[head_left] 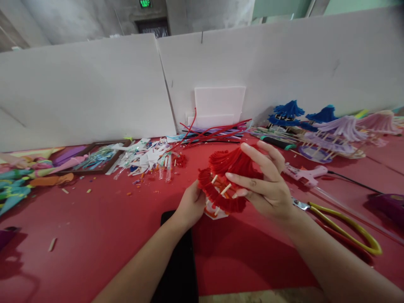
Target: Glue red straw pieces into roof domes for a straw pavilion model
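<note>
Fingers [241, 180] around red model [218, 194], inside table edge [252, 288]

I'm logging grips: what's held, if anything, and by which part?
A red tiered model: right hand on its upper roof, left hand at its lower left side.

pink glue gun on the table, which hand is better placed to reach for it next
Probably the right hand: the pink glue gun lies just to its right. The left hand is farther off, across the red model that both hands hold.
</note>
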`<state>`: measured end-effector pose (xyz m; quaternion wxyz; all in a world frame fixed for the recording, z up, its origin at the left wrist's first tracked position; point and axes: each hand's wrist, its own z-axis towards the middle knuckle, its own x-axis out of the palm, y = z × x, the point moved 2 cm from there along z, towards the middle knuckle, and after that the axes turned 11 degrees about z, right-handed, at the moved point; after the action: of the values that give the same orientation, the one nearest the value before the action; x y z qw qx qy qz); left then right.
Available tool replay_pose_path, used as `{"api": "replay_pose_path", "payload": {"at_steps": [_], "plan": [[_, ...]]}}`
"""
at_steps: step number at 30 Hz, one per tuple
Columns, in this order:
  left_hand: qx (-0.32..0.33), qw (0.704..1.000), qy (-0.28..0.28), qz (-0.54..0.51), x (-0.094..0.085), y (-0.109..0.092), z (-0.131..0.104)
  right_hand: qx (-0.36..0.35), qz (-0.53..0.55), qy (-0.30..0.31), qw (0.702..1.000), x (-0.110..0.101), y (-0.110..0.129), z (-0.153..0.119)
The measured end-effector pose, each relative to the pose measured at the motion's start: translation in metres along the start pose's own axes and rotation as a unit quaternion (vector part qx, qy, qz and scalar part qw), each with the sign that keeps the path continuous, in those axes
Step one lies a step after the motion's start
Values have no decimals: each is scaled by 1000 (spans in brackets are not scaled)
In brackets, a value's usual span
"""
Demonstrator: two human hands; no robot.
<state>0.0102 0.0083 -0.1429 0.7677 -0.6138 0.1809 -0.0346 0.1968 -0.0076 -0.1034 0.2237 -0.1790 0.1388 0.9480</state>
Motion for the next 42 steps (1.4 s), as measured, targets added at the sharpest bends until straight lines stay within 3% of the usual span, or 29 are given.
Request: {"api": "replay_pose_path", "payload": {"at_steps": [6,10,21,30,33,36,39,42], "plan": [[10,998,-26,49,-3,7,1,-7,-37,30,999,0,3,2],[23,995,-41,93,-7,7,1,-17,-69,-7,997,4,5,2],[49,986,-34,153,-8,8,2,24,-5,-34,999,8,9,-1],[11,986,-9,165,-12,10,3,8,-19,-45,999,6,1,1],[-6,989,17,150,-26,5,7,9,-19,-61,998,4,-1,2],[-34,989,5,141,-53,3,16,16,-38,-77,996,2,0,3],[-53,978,-97,179,-84,3,22,20,-47,-77,996,3,1,2],[-56,944,-203,255,-103,4,20,17,-45,-76,996,3,3,1]]}}
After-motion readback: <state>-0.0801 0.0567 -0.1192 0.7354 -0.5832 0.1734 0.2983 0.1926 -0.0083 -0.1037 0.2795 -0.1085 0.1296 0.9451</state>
